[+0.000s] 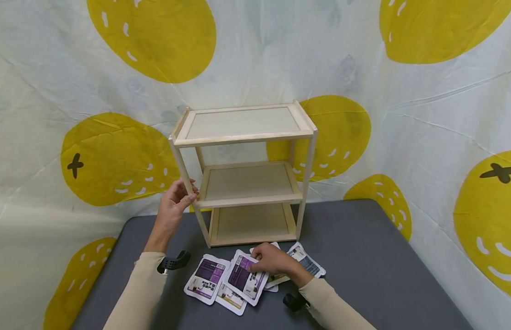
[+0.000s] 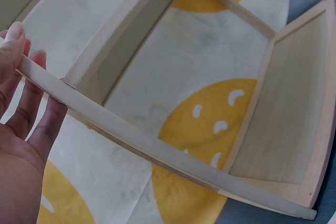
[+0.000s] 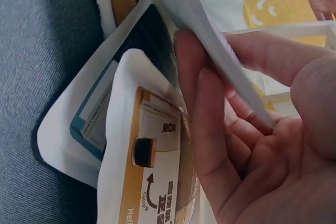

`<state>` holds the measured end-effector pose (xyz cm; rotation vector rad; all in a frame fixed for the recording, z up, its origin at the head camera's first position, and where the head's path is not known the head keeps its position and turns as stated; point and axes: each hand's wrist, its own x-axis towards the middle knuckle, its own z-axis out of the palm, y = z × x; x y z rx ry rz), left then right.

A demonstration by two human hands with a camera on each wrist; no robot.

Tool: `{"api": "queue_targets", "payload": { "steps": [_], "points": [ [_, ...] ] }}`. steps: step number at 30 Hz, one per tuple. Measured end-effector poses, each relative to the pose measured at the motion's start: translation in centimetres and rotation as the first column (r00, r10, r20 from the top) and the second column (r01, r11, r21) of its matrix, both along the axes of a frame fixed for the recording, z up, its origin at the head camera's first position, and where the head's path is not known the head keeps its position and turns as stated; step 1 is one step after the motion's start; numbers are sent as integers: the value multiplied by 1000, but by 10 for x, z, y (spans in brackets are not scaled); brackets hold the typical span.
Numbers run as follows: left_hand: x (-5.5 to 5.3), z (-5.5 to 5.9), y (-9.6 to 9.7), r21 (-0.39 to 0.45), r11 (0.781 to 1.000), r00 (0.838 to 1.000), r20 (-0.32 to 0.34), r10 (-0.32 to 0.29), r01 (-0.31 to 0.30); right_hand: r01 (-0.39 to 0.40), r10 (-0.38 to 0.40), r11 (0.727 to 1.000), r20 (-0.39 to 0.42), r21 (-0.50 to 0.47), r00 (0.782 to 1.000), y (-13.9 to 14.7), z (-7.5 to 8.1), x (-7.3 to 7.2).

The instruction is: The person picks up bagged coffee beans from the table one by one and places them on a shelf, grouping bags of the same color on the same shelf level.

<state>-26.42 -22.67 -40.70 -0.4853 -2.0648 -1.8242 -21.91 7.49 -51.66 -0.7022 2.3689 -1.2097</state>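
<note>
A small three-tier wooden shelf (image 1: 250,200) stands upright at the back of the table. My left hand (image 1: 171,211) grips its left front post at the height of the middle board; in the left wrist view the thumb lies on one side of the post (image 2: 134,134), with fingers behind it. My right hand (image 1: 274,260) pinches a white-edged purple packet (image 1: 240,275) between thumb and fingers. In the right wrist view this packet appears nearly edge-on, raised off an orange-and-white packet (image 3: 157,148). Beneath that lies a teal-and-white packet (image 3: 86,121).
Another purple packet (image 1: 206,279) lies left of the held one, with an orange-labelled packet (image 1: 231,300) partly under it. A dark blue packet (image 1: 307,262) is at the right. The grey tabletop (image 1: 375,275) meets a fabric backdrop (image 1: 247,55) printed with yellow fruit.
</note>
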Motion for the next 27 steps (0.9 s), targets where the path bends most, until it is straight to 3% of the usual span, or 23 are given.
{"api": "queue_targets", "payload": {
  "steps": [3, 8, 17, 27],
  "points": [
    [0, 0, 0, 0, 1000, 1000, 2, 2, -2, 9, 3, 994, 113, -106, 994, 2, -1, 0],
    [-1, -1, -1, -1, 1000, 1000, -4, 1, -1, 17, 51, 969, 265, -247, 963, 6, -1, 0],
    [0, -1, -2, -4, 1000, 1000, -7, -6, 6, -43, 112, 967, 265, -253, 958, 15, 1, 4],
    [0, 1, -1, 2, 1000, 1000, -15, -12, 12, -41, 201, 914, 365, -403, 909, 20, -5, 4]
  ]
}}
